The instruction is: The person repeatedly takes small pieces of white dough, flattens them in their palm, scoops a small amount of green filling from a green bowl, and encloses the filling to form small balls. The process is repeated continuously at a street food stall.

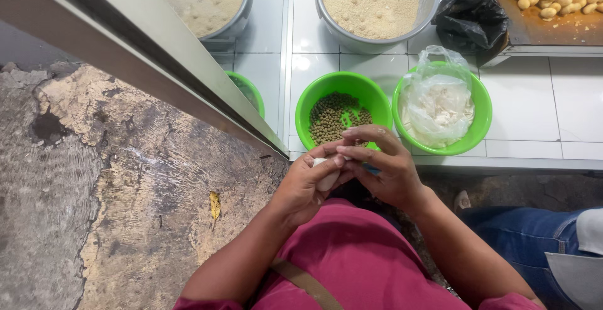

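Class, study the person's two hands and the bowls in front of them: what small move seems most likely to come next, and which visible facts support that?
Probably the right hand presses or folds the pale dough piece that the left hand cups. Both hands meet around it, fingertips on the dough, just below the green bowl of small greenish beans. This is a judgement only.
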